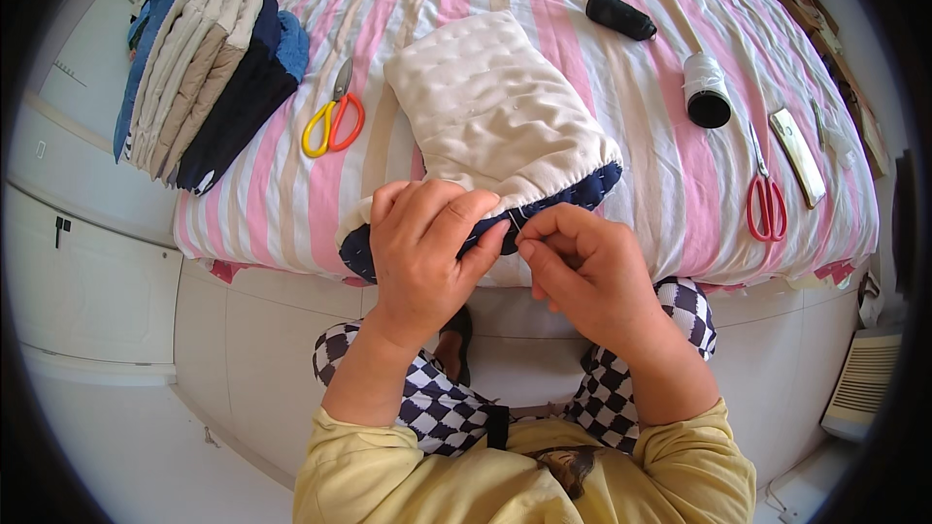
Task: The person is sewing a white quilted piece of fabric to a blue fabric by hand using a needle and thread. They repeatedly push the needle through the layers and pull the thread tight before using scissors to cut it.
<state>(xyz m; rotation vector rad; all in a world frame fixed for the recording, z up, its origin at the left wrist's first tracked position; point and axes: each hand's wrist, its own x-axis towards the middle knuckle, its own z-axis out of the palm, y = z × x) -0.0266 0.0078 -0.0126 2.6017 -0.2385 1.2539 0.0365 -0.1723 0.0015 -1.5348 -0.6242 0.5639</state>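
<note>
A padded cream cloth piece [495, 102] lies at the near edge of the bed, its lower edge folded to show a navy fabric side [582, 189] with white stitches. My left hand [437, 240] grips that edge between thumb and fingers. Just to the right, my right hand [582, 262] pinches something small at the navy edge, where a white thread [517, 222] runs from the cloth to the fingertips. Any needle is hidden by the fingers or too small to make out.
The striped bedsheet [393, 7] carries yellow-and-red-handled scissors [336, 116], a black thread spool [620, 15], a white thread spool [705, 87], red-handled scissors [764, 196] and a phone-like flat object [797, 156]. Folded padded garments [211, 73] are stacked at the left.
</note>
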